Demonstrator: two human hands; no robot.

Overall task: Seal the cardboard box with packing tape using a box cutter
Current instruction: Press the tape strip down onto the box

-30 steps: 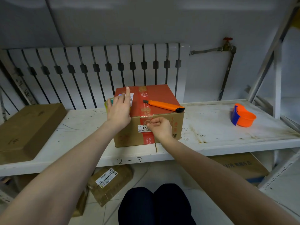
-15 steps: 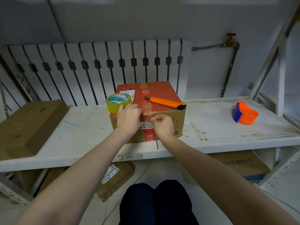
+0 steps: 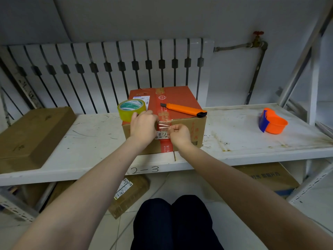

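A cardboard box [image 3: 182, 98] with a red top stands on the white shelf [image 3: 243, 134]. An orange box cutter [image 3: 183, 109] lies across its top. My left hand [image 3: 143, 128] holds a yellowish roll of packing tape [image 3: 131, 109] at the box's front left top corner. A clear strip of tape [image 3: 163, 125] stretches from the roll across the front top edge. My right hand [image 3: 178, 135] pinches the strip's free end against the box's front face, over a white label.
A flat brown carton [image 3: 30, 134] lies at the left of the shelf. An orange and blue tape dispenser [image 3: 273, 123] sits at the right. A radiator [image 3: 108, 69] stands behind. More boxes lie under the shelf, and my knees [image 3: 173, 221] are below.
My left hand has come from the box's top to its front edge, bringing the tape roll forward into view. A strip of tape now spans between both hands.
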